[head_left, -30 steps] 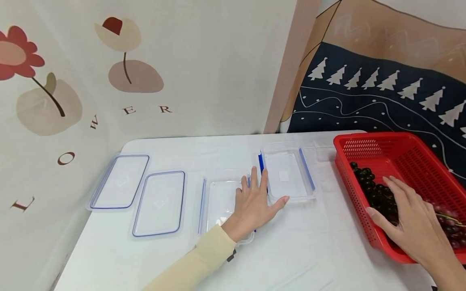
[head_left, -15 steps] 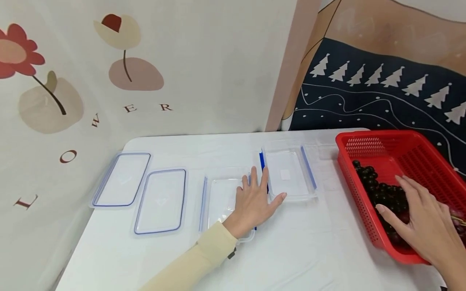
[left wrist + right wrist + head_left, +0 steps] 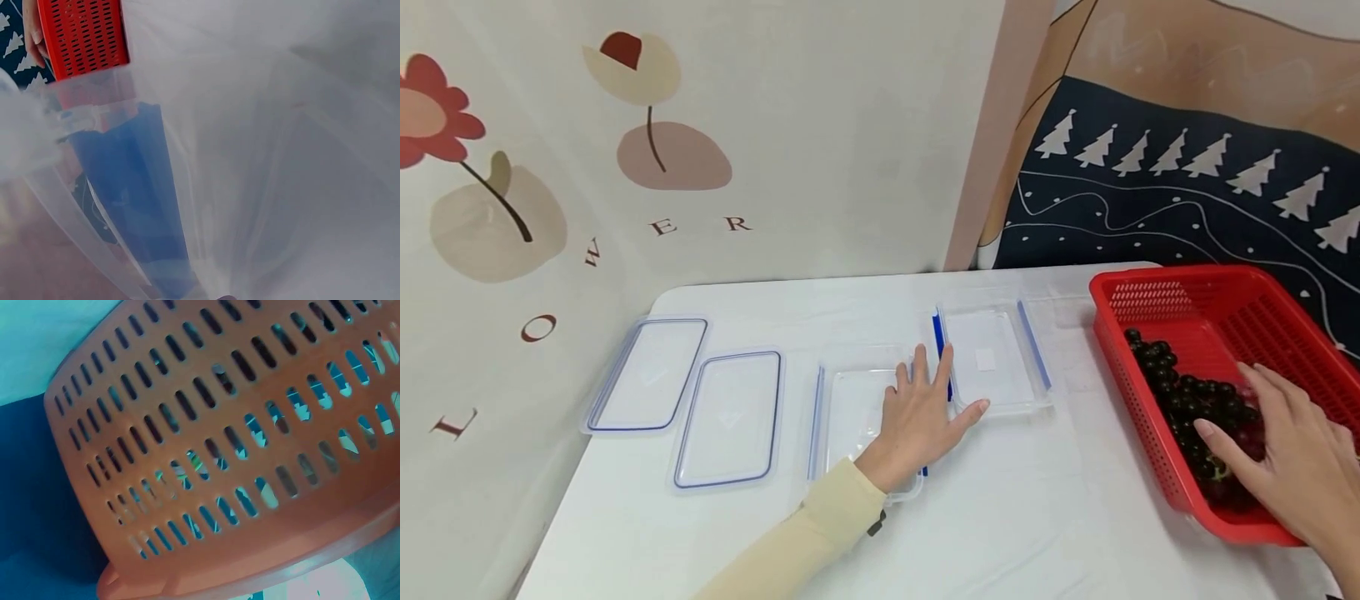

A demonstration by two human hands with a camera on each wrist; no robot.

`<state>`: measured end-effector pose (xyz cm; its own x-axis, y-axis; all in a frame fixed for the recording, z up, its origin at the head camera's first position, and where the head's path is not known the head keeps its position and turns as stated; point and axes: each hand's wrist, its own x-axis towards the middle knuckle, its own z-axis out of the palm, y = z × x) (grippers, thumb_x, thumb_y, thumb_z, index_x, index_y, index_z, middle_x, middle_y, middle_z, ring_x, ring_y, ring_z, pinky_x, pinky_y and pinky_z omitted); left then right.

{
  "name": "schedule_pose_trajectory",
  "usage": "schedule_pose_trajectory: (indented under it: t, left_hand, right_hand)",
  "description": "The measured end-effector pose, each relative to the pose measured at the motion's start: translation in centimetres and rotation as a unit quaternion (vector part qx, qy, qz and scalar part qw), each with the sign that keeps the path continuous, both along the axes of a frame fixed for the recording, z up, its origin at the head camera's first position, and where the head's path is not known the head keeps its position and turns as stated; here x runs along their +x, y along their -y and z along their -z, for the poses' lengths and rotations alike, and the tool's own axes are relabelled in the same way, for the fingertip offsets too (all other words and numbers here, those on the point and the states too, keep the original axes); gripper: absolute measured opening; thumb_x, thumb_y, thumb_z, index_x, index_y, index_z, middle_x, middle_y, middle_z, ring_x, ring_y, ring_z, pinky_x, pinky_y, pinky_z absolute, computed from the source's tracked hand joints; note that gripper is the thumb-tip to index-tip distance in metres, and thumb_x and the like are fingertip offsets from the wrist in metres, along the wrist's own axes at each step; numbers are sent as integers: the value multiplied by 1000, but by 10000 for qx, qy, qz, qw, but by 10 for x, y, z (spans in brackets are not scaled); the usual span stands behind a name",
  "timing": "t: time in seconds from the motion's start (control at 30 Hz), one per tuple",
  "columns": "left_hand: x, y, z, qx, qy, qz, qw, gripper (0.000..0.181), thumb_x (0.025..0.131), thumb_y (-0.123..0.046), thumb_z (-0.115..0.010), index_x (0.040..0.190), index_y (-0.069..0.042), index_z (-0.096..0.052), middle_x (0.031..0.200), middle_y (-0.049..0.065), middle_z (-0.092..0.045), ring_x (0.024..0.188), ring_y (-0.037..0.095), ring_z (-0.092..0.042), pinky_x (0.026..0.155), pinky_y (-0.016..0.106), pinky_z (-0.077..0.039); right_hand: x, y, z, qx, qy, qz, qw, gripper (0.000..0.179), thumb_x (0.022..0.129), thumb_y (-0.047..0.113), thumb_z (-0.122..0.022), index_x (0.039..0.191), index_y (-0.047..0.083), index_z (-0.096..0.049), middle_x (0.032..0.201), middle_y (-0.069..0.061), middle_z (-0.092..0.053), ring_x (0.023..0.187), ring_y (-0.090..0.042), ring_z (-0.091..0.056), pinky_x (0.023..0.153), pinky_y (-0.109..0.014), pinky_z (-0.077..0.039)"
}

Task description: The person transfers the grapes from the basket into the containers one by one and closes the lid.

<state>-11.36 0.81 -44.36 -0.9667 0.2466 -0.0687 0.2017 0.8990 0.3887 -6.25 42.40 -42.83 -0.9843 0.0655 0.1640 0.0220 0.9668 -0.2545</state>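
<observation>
My left hand (image 3: 913, 421) lies over a clear plastic container (image 3: 857, 433) with its fingers spread. Its fingertips reach toward the blue latch (image 3: 942, 350) of a second clear container (image 3: 992, 358); contact cannot be told. The left wrist view is filled by clear plastic and a blue latch (image 3: 134, 194). At the right, my right hand (image 3: 1292, 450) is inside the red basket (image 3: 1112, 367), above bunches of dark grapes (image 3: 1187, 404). Its fingers are loosely bent and thumb apart, and no grape shows in its grasp. The right wrist view shows only the basket's slotted wall (image 3: 200, 444).
Two clear lids with blue seals, a left one (image 3: 651, 375) and a right one (image 3: 730, 417), lie on the left of the white table (image 3: 1037, 517). A patterned cloth wall (image 3: 850, 150) stands along the table's back edge.
My right hand has shifted to the right over the grapes, uncovering more of the dark bunch. The left hand and the containers stay in place.
</observation>
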Motion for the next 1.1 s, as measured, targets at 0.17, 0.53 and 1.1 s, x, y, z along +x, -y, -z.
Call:
schedule_pose_trajectory:
  t: [0.17,0.53,1.1]
  left_hand:
    - [7,4,3,102,133,34,9999,101,103,-75,-55,176,-15,-21,176,29,-18,154,58,-30,110,74,-41]
    - [9,4,5,185,84,73,9998,100,103,-74,-55,176,-15,-22,176,28,-19,153,57,-32,109,74,-42]
    - [8,-1,4,439,317,94,9985,100,103,-73,-57,177,-16,-19,178,27,-15,156,58,-27,113,76,-37]
  right_hand:
    - [8,-7,5,120,251,271,9992,110,103,63,-64,169,-8,-12,165,-43,-18,142,-69,-27,108,-89,-20]
    - [11,-20,5,-134,393,453,9981,110,108,63,-54,164,-20,-7,164,-49,-9,147,-70,-16,120,-79,-8]
    - [17,-42,18,-508,1176,1744,9763,113,108,71,-31,160,-24,1,158,-53,-8,145,-69,-16,117,-78,-21]
